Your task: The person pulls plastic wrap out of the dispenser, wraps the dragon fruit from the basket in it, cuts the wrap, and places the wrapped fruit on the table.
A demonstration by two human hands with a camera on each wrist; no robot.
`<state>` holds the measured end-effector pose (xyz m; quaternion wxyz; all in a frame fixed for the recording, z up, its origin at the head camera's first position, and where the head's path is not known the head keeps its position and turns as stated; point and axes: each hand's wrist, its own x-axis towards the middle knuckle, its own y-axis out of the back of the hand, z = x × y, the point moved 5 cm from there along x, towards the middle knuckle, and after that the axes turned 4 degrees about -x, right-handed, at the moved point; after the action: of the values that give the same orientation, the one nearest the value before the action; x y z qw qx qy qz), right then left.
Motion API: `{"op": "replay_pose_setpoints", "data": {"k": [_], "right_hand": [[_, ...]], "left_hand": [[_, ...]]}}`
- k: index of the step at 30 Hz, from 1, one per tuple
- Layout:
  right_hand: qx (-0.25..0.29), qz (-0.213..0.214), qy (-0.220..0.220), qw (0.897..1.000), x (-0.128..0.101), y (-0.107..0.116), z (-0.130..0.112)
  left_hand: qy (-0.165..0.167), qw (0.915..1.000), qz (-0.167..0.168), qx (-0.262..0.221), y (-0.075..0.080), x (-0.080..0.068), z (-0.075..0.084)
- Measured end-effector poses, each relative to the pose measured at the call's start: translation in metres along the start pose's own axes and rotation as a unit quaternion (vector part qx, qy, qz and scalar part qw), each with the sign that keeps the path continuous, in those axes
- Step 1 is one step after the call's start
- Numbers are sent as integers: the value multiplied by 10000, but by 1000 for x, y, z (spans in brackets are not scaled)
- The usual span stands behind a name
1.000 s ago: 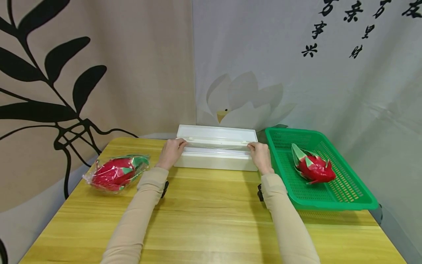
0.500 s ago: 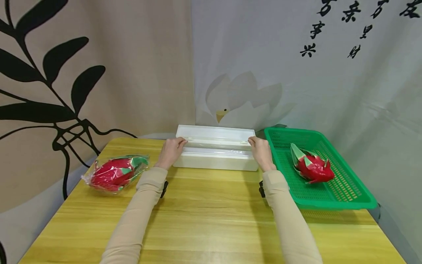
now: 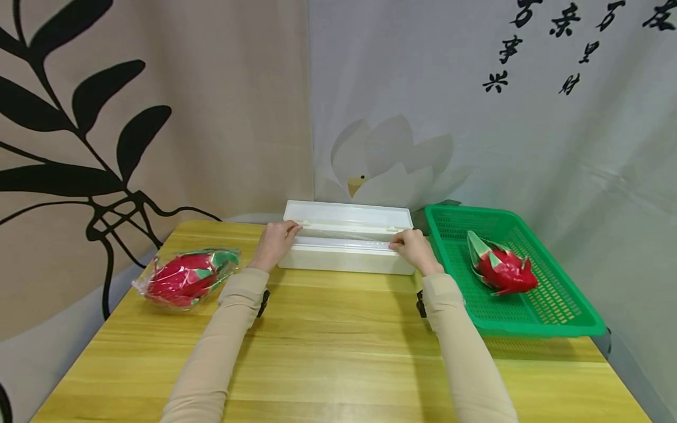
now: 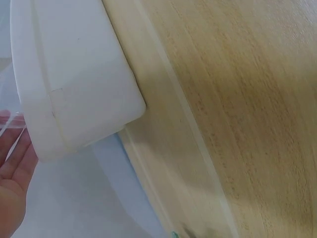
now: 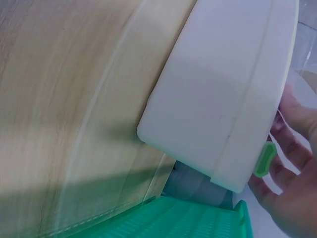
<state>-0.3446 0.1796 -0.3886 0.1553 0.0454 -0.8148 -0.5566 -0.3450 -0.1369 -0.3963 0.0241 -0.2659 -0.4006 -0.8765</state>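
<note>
Both hands are at the long white plastic dispenser box (image 3: 346, 245), which sits at the far middle of the frame on the counter (image 3: 338, 346) — a pale yellow wood-grain top. From the head view, the left hand (image 3: 273, 243) rests at the box's left end with fingers curled over the rim, and the right hand (image 3: 414, 249) is at the right end, its fingertips pinching the edge of a clear film (image 3: 344, 238) that lies along the open trough.

The wrist views show what the head view cannot: the box's smooth rounded corners and matte sides, seen from low against the wood. In the left wrist view the left palm (image 4: 12, 186) shows in the lower left corner with film across it; whether that grip is clenched on film or rim I cannot tell. The right wrist view shows a small green tab (image 5: 264, 159) on the box's end, just beside the right fingers (image 5: 292, 148).

At the left of the frame lies a red dragon fruit wrapped in glossy film (image 3: 186, 276). At the right a bare dragon fruit (image 3: 500, 267) lies in a green mesh basket (image 3: 550, 320) — perforated plastic, rectangular.
</note>
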Motion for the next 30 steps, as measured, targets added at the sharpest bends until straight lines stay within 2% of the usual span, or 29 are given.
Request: {"op": "replay_pose_setpoints", "data": {"k": [4, 11, 17, 19, 22, 26, 30], "right_hand": [[-4, -7, -16, 10000, 1, 0, 0], [57, 414, 296, 9987, 3, 1, 0], [-141, 272, 740, 9968, 3, -3, 0], [-132, 301, 618, 9975, 3, -2, 1], [-77, 617, 275, 9977, 1, 2, 3], [-149, 1095, -58, 9939, -1, 7, 4], [-180, 1317, -329, 9906, -1, 8, 5]], "left_hand": [[35, 10000, -47, -11, 0, 0, 0], [75, 9999, -92, -43, 1, -1, 2], [91, 9999, -41, -42, 1, 0, 1], [64, 10000, -12, -43, 1, 0, 0], [27, 10000, 24, -51, 1, 0, -1], [9, 10000, 36, -59, 2, 0, -1], [-22, 9999, 50, -117, 2, 2, -1]]}}
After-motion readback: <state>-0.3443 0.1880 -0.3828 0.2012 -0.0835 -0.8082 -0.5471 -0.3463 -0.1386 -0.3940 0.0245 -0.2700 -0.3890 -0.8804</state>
